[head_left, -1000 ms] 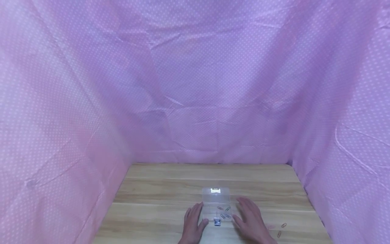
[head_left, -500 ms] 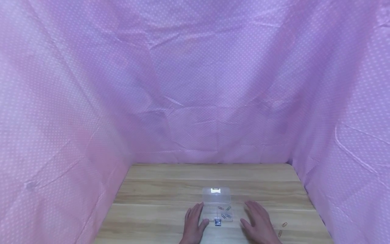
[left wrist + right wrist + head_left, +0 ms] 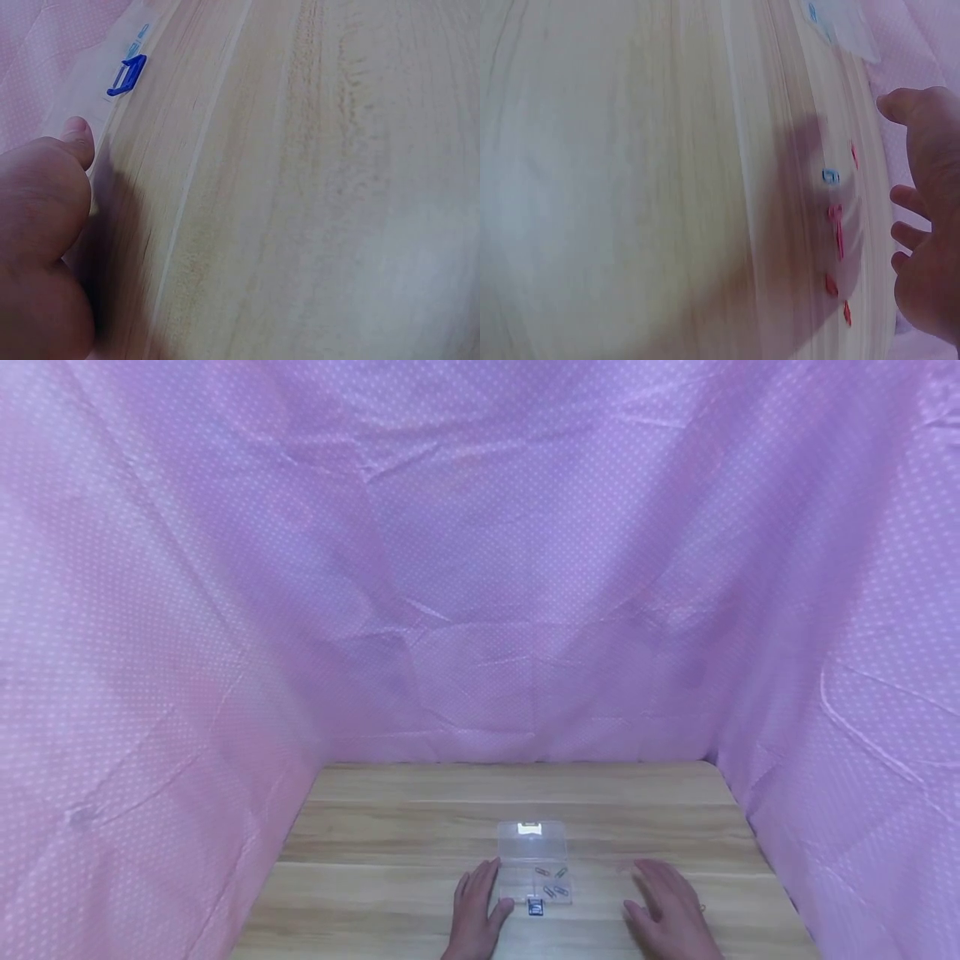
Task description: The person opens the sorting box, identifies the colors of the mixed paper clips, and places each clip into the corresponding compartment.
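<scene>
A clear plastic box [image 3: 517,887] with a blue latch [image 3: 129,75] lies with its lid [image 3: 517,847] folded back on the wooden table. Several paper clips [image 3: 561,892] lie in its right-hand compartments. My left hand [image 3: 476,910] holds the box at its left side, thumb at the front corner and fingers along the side. Right of the box, my right hand [image 3: 670,906] hovers with fingers spread and nothing between them. Beneath it, in the right wrist view, lie loose paper clips: a blue paper clip [image 3: 830,177], a pink paper clip [image 3: 839,240] and some red ones.
The wooden table [image 3: 390,827] has a pink dotted cloth [image 3: 465,685] hanging behind it and along both sides. One clip [image 3: 702,907] peeks out beyond the right hand in the head view.
My right hand has moved from the box's right edge to the right, over the loose paper clips. The left hand and the box have stayed in place.
</scene>
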